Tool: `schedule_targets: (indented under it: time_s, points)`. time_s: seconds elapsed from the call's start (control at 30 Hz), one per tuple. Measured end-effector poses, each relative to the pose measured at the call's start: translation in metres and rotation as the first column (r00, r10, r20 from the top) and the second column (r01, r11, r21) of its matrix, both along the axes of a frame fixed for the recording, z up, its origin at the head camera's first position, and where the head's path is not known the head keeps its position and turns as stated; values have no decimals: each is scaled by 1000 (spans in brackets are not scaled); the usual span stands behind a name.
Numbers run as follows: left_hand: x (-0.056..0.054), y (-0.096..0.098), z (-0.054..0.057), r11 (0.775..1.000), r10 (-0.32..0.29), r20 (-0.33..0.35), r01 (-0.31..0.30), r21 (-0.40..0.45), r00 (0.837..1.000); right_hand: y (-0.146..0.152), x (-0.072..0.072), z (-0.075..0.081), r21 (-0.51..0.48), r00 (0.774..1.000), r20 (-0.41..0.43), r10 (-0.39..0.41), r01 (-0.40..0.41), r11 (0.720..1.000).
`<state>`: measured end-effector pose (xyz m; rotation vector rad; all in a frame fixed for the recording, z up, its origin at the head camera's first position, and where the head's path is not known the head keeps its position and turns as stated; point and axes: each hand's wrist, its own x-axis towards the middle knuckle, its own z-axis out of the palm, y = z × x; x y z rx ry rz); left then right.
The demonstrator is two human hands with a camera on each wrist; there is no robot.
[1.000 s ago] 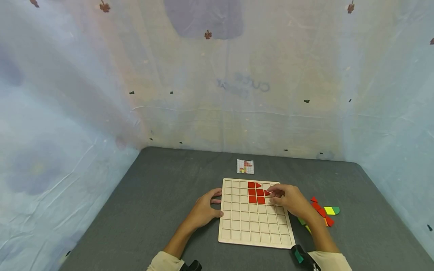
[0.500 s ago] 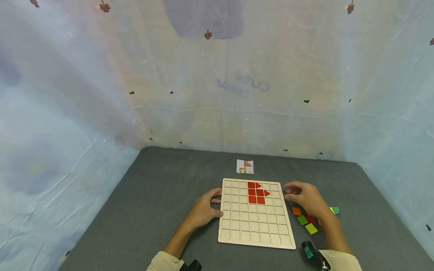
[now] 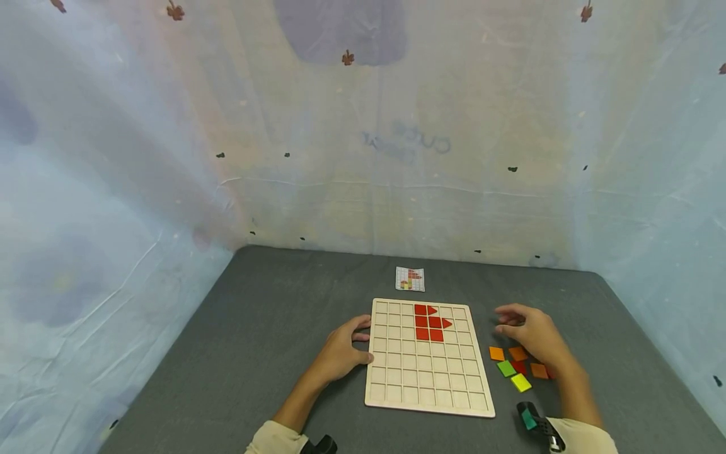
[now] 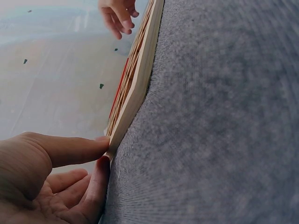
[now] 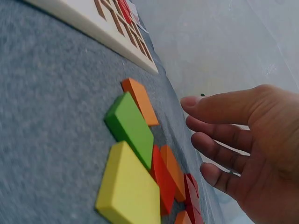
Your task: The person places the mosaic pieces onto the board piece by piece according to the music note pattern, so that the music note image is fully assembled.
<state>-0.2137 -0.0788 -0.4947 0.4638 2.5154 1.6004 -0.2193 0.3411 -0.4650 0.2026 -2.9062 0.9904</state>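
Note:
A pale wooden grid board lies flat on the dark table. Red square and triangular tiles fill several cells near its far edge. My left hand rests against the board's left edge, thumb and fingertips touching it, as the left wrist view also shows at the pale rim. Right of the board, my right hand hovers with relaxed fingers and nothing in them. Below it lie loose tiles: a green one, a yellow one, orange ones and red ones. The forearm hides part of the pile.
A small printed card with a coloured grid pattern lies beyond the board's far edge. Patterned sheeting hangs behind the table and along its sides. A black wrist strap sits on the right forearm.
My right hand has drawn back rightward from the red tiles on the board to above the loose pile, uncovering orange tiles. The left hand and board have stayed put.

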Motion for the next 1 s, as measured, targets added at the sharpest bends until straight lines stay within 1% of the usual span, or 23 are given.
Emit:
schedule_targets:
  time_s: [0.1, 0.27, 0.47, 0.6, 0.77, 1.0]
  points:
    - [-1, 0, 0, 1000, 1, -1, -1, -7, 1000, 4, 1, 1, 4, 1000, 19, -12, 12, 1000]
    - [-1, -1, 0, 1000, -2, 2, 3, -12, 1000, 13, 4, 5, -10, 997, 52, -52, 53, 999]
    - [-1, -1, 0, 1000, -1, 21, 2, -10, 1000, 27, 6, 7, 34, 994, 70, -80, 78, 996]
    - [-1, -1, 1, 1000, 2, 16, -2, -14, 1000, 35, 7, 6, 48, 991, 101, -93, 88, 995]
    - [-1, -1, 1, 1000, 0, -3, 0, -17, 1000, 43, 8, 7, 30, 983, 155, -94, 90, 995]
    - [-1, 0, 0, 1000, 3, 12, -2, -15, 1000, 51, 10, 7, 26, 971, 230, -71, 67, 997]
